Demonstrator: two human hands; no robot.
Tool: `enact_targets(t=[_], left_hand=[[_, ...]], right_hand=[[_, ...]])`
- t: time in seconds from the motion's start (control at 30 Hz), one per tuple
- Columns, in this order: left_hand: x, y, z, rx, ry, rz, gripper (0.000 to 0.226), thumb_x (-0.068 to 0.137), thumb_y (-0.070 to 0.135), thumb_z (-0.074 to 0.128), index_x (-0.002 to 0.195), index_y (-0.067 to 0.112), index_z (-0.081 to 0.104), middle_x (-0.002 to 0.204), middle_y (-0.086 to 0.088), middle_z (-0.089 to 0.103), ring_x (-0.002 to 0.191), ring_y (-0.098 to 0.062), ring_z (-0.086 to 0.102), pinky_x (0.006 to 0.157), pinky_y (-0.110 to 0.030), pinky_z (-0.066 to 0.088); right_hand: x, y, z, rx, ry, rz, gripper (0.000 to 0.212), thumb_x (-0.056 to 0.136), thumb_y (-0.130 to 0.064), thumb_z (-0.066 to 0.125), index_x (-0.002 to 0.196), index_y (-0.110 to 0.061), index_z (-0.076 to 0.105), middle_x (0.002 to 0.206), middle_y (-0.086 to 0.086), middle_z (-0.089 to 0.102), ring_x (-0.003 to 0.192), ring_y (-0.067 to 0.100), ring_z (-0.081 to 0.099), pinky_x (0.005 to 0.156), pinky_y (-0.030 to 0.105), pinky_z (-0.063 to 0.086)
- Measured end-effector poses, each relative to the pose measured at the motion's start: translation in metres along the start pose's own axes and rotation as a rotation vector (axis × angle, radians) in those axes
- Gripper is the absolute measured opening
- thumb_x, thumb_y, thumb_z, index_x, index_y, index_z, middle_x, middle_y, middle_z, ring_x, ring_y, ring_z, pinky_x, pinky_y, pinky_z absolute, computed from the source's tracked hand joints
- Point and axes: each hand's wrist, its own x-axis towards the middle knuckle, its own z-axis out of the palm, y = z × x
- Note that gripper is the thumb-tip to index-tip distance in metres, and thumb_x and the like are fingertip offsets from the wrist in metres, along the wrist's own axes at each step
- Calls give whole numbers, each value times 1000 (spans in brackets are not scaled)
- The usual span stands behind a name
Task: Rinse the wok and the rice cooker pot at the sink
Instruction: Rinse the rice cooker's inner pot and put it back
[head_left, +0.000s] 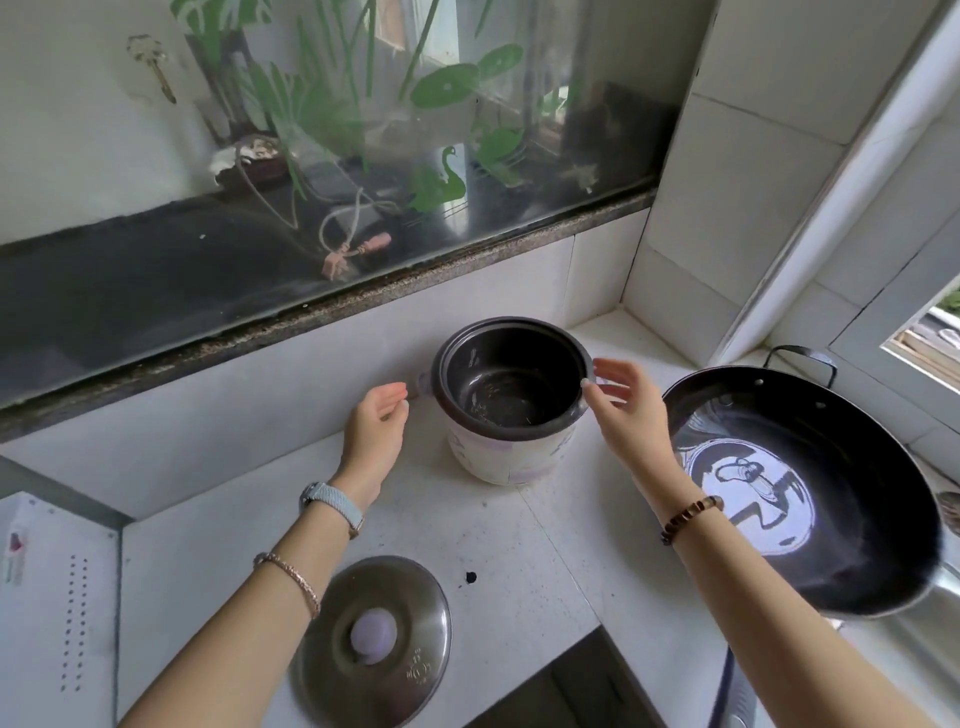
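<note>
— Fingers (605, 366) of the right hand (621, 395) pinched the right rim of the pot (509, 400), yes? And the left hand (376, 421)?

— Yes, the right ones gripped the rim. The left fingers (395, 392) were loosely curled and held nothing. They hovered just beside the small handle of the cooker (506, 457), not touching it as far as I could tell.

— Where was the pot?

— It sat inside the cooker, on the bench (467, 530), near the back wall. I judged that lifting it out was the step in hand. To do it well, the left hand should have taken the opposite rim, so that the pot came straight up and did not scrape the cooker.

— And the room around?

— The wok (810, 493) stood near on the right, its rim close to the right wrist, so a swing to that side was tight. The lid (371, 639) lay on the bench at the front left, well apart from the cooker. A stone ledge (363, 296) ran behind. Upward the way was open. The sink I could not see plainly.
</note>
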Motion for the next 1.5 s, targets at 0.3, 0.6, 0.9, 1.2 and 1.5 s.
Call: enact_targets(t=[0.3, 0.6, 0.9, 1.2, 1.5], left_hand=[[-114, -57, -69, 93, 192, 39, 24, 97, 3, 48, 116, 10, 63, 115, 3, 64, 108, -10, 56, 77, 6, 37], [-200, -126, -122, 131, 295, -38, 25, 94, 0, 52, 109, 16, 64, 114, 1, 67, 107, -12, 60, 91, -6, 40], [-226, -142, -137, 200, 327, -25, 25, 93, 1, 54, 110, 16, 65, 112, 5, 67, 106, -7, 60, 89, -1, 37], [-227, -139, -130, 254, 335, -25, 24, 94, 3, 53, 115, 10, 64, 115, 2, 67, 110, -12, 60, 91, 1, 34], [-204, -108, -117, 208, 347, 78, 25, 94, 4, 52, 114, 15, 63, 115, 4, 67, 110, -11, 60, 93, -5, 38]], right_hand=[[-106, 1, 65, -160, -443, -163, 23, 88, -19, 67, 109, -12, 62, 106, -1, 66, 89, 11, 64, 77, 19, 54], [-200, 28, 147, -517, -886, -355, 43, 84, -30, 69, 123, -16, 59, 118, 7, 57, 105, 23, 57, 89, 26, 44], [-235, 39, 187, -811, -830, -469, 37, 90, -25, 58, 126, -15, 54, 120, 9, 53, 109, 27, 50, 83, 32, 48], [-225, 38, 197, -803, -825, -432, 34, 90, -18, 49, 124, -16, 52, 107, 8, 61, 104, 27, 54, 76, 35, 52], [-196, 2, 174, -681, -703, -475, 43, 85, -27, 58, 127, -22, 52, 108, 5, 64, 102, 27, 59, 77, 33, 50]])
